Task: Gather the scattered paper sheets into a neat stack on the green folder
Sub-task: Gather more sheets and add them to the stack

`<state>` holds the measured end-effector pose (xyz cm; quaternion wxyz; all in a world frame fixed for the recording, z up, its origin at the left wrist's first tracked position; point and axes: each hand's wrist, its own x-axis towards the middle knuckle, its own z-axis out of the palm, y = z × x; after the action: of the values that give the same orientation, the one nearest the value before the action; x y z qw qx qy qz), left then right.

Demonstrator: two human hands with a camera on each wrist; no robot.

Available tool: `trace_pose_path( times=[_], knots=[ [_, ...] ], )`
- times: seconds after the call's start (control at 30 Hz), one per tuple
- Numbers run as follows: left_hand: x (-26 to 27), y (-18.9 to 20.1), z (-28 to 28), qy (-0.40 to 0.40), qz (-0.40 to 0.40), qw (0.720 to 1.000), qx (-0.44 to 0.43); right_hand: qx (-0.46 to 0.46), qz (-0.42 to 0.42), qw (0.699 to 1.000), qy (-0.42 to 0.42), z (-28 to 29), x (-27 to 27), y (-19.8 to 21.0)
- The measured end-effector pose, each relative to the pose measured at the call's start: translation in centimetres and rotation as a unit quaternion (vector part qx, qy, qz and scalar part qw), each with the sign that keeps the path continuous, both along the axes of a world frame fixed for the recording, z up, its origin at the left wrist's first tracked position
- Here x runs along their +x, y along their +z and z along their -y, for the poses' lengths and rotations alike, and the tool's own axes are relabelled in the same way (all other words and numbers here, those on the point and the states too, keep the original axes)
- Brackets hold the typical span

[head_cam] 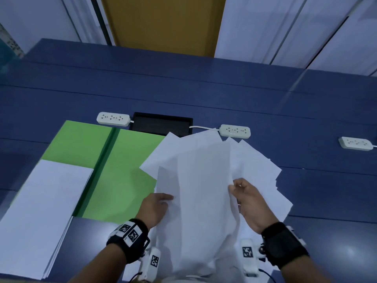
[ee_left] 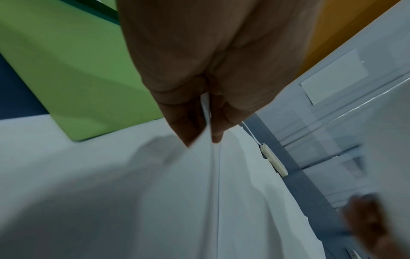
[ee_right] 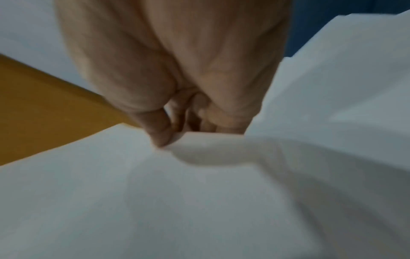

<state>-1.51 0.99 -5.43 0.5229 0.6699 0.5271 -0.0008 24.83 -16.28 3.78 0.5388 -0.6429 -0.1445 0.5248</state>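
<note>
Pinching the paper sheets point(head_cam: 204, 180) at opposite edges, the left hand point(head_cam: 156, 207) and right hand point(head_cam: 247, 201) hold them.

The fanned paper sheets point(head_cam: 204, 180) hide both hands' fingers, and their lower edge is cut off.

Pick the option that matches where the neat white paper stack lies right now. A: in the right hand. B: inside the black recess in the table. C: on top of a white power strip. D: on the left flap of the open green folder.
D: the neat paper stack lies on the left flap of the green folder, while both hands hold the messy loose sheets at the folder's right edge.
</note>
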Motion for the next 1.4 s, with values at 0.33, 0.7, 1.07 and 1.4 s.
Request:
trace_pose_path(
  times=[0.33, 0.7, 1.07, 1.4],
  knots=[
    [2.1, 1.9, 1.4, 0.042, -0.010, 0.998, -0.047, -0.247, 0.189, 0.946, -0.086, -0.3, -2.5, -8.9],
    [3.0, 2.5, 3.2, -0.013, 0.056, 0.998, 0.005, -0.240, 0.173, 0.955, 0.009, 0.2, -2.6, -9.4],
    [0.4, 7.6, 2.5, -0.100, 0.162, 0.981, 0.032, -0.096, 0.089, 0.986, -0.101, 1.2, 1.0, -7.1],
    [-1.2, 8.1, 0.8, 0.012, 0.284, 0.954, -0.095, -0.034, -0.001, 0.999, -0.039, 1.6, 1.2, -3.8]
  ],
)
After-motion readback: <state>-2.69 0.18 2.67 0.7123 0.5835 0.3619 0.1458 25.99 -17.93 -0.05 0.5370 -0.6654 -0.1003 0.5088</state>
